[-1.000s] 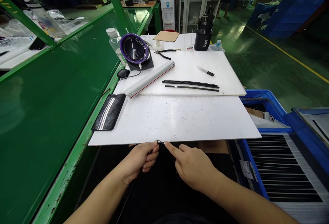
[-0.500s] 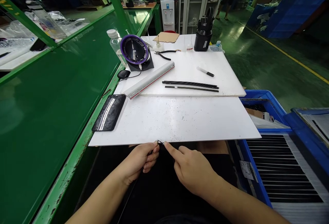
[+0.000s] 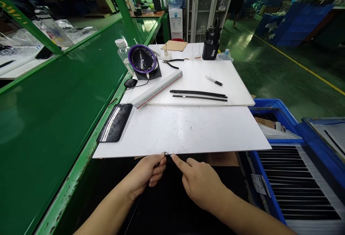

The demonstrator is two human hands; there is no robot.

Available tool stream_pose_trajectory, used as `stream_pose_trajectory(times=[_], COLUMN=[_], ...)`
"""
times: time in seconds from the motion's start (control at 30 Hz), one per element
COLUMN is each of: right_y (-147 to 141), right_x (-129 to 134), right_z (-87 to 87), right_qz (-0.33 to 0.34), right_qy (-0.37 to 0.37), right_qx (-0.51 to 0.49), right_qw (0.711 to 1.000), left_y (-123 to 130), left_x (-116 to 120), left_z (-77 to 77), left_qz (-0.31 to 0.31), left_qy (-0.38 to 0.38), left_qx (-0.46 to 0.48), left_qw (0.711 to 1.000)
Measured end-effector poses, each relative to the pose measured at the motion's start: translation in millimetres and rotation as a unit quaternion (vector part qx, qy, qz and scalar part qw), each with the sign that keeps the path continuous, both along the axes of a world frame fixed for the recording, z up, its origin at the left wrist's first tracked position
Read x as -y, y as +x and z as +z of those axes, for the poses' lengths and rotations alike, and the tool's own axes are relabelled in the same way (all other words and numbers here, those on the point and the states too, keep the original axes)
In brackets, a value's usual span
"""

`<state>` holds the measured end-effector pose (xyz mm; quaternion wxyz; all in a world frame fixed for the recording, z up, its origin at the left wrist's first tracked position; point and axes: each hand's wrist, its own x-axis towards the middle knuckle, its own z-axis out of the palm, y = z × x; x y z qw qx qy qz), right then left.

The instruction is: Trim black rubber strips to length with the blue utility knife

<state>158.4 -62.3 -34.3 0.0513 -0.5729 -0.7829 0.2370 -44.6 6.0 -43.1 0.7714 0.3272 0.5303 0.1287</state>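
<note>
At the near edge of the white table, my left hand (image 3: 152,172) pinches a thin black strip (image 3: 168,154) between thumb and forefinger, its other fingers curled. A long thin section of what appears to be the same strip trails from beneath this hand towards my lap. My right hand (image 3: 201,179) has its forefinger stretched to the strip's short bent end, where a small bright spot shows; the thumb is mostly hidden below and the other fingers are folded. The two hands face each other, a small gap between their fingertips.
Several black strips (image 3: 199,94) lie on the white board (image 3: 237,84), near a white scale ruler (image 3: 159,88), a black-handled knife (image 3: 214,80) and pliers (image 3: 172,63). A phone-like black slab (image 3: 115,122) lies left. A fan (image 3: 142,59) and black bottle (image 3: 211,44) stand behind. Blue bins (image 3: 269,177) flank the right.
The view has tilted slightly upward, so the table and hands sit a little lower in the picture. Both hands keep nearly the same hold on the strip.
</note>
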Motion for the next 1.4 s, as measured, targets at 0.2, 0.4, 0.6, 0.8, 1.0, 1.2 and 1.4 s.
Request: stream_pose_trajectory(times=[0.2, 0.4, 0.6, 0.8, 1.0, 1.2, 1.4], right_y=[-2, 1, 2, -4, -6, -7, -11], right_x=[2, 0, -1, 2, -1, -6, -4], right_z=[-4.8, -1.2, 2.6, 6.6, 6.6, 6.1, 0.8], right_qz=[-0.001, -0.007, -0.001, 0.01, -0.004, 0.022, 0.02], right_qy=[0.02, 0.005, 0.008, 0.013, -0.011, -0.007, -0.004], right_qx=[0.019, -0.013, -0.017, 0.034, 0.031, 0.045, 0.067], right_qw=[1.0, 1.0, 1.0, 0.999, 0.999, 0.999, 0.998], left_y=[1, 4, 2, 0, 1, 0, -1], left_x=[1, 0, 0, 1, 1, 2, 1], left_z=[1.5, 6.9, 5.9, 2.4, 2.6, 0.6, -1.8], left_qz=[0.0, -0.004, -0.002, -0.005, -0.006, -0.004, -0.001], left_qy=[0.004, 0.005, 0.002, 0.006, 0.016, 0.031, 0.03], left_qx=[0.001, -0.012, -0.01, -0.004, -0.016, -0.015, -0.018], left_qw=[1.0, 1.0, 1.0, 1.0, 1.0, 0.999, 0.999])
